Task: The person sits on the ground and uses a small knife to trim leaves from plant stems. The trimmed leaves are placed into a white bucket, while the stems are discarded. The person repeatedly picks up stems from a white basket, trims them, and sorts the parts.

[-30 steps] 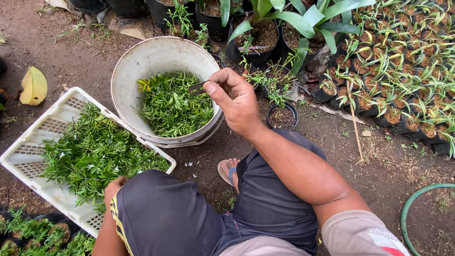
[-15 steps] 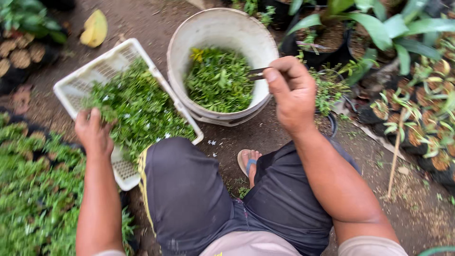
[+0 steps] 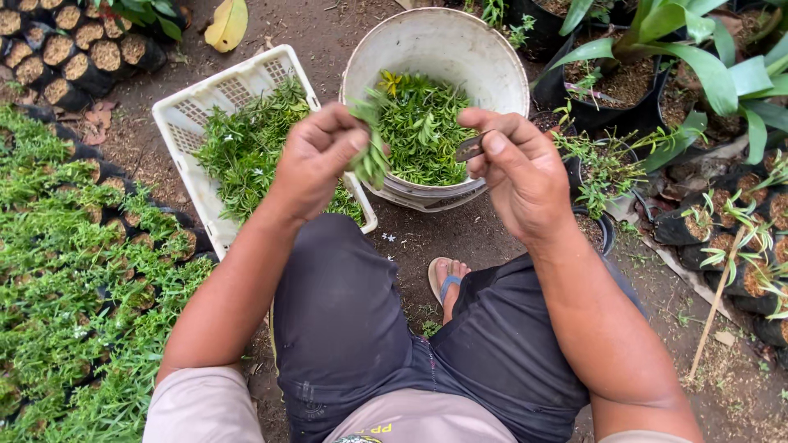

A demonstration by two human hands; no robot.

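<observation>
My left hand (image 3: 316, 156) is raised over the near edge of a white plastic crate (image 3: 182, 111) and pinches a small green plant sprig (image 3: 371, 146) that hangs from its fingers. My right hand (image 3: 517, 168) is closed on a small metal blade (image 3: 469, 148), held beside the sprig above the near rim of a white bucket (image 3: 435, 37). Cut green sprigs (image 3: 419, 123) fill the bucket's bottom. More leafy cuttings (image 3: 246, 148) lie heaped in the crate.
Rows of small black pots with green seedlings (image 3: 74, 271) cover the ground at left. Larger potted plants (image 3: 657, 57) crowd the right and top. My sandalled foot (image 3: 447, 283) rests on bare soil below the bucket. A yellow leaf (image 3: 227, 23) lies beyond the crate.
My left hand has lifted from the crate's cuttings with a sprig and come up beside my right hand at the bucket. The view has shifted slightly.
</observation>
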